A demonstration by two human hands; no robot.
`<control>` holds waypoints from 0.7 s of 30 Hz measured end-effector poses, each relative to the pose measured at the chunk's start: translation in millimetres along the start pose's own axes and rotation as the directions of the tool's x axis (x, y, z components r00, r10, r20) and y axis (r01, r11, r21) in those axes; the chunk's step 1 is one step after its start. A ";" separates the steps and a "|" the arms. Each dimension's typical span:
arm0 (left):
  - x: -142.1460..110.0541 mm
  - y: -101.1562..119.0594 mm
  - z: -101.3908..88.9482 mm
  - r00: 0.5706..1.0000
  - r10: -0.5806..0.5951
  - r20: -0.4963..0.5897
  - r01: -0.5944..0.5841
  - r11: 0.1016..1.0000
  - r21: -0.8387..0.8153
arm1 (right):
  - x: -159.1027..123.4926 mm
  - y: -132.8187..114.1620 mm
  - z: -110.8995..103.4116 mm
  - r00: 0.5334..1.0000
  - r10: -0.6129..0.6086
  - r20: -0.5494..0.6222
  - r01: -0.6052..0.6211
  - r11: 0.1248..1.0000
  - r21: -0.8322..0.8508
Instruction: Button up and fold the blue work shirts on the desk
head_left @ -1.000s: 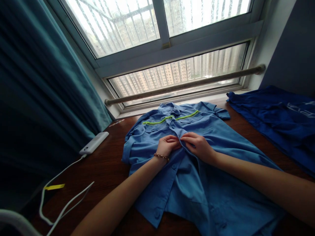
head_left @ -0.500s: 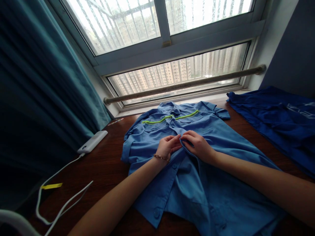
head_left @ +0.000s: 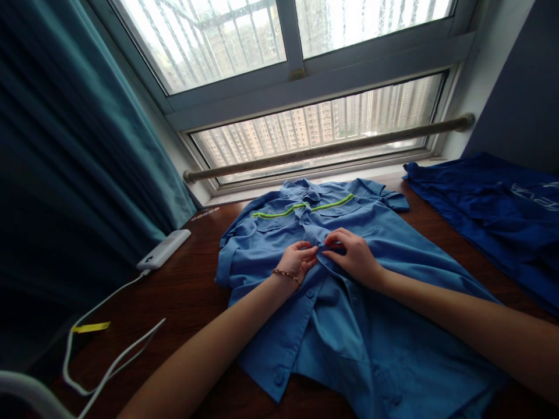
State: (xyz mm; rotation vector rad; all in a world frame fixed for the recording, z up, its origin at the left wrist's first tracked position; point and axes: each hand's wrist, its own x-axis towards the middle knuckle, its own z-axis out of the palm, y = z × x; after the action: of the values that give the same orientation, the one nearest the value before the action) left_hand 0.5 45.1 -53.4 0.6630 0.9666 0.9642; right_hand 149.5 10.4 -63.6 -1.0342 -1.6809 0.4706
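A blue short-sleeved shirt (head_left: pixel 402 250) with a yellow-green stripe across the chest lies front up, its collar towards the window. Its lower front hangs apart, showing a button (head_left: pixel 278 375) near the hem and another button (head_left: pixel 310 293) higher up. At the middle of the front edge, my left hand (head_left: pixel 299 259), with a beaded bracelet at the wrist, pinches the cloth. Close on its right, my right hand (head_left: pixel 353 256) grips the overlapping edge between thumb and fingers. Whatever lies between the fingertips is too small to make out.
The shirt rests on a dark wooden surface (head_left: pixel 187 302). On the left are a white power bank (head_left: pixel 168 250), its white cable (head_left: pixel 105 294) with a yellow tag, and a teal curtain (head_left: pixel 109 134). Darker blue cloth (head_left: pixel 489 215) lies at right. A metal rail (head_left: pixel 327 152) crosses the window.
My right thumb has moved slightly away from the index finger, and the fingertips of both hands have shifted a little at the shirt's edge. The shirt lies as before.
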 end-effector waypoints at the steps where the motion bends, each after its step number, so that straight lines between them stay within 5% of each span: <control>1: 0.3 -0.3 -0.1 1.000 0.004 0.003 -0.004 1.000 -0.001 | 0.3 -0.5 0.0 1.000 0.016 -0.007 -0.016 1.000 0.007; 9: -1.1 -0.9 0.7 0.998 0.031 0.056 -0.033 0.999 0.043 | 2.5 9.6 1.0 0.966 0.247 0.073 -0.250 0.968 0.035; 21: 4.3 -7.4 -4.9 0.988 0.089 0.128 -0.097 0.994 0.053 | 6.0 10.7 -3.3 0.928 0.330 0.171 -0.359 0.914 0.189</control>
State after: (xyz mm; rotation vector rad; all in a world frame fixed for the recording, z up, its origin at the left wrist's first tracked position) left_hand -0.1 46.0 -63.2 0.8151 0.8614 0.9666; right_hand 156.4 20.6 -66.8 -1.1602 -1.5233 0.9554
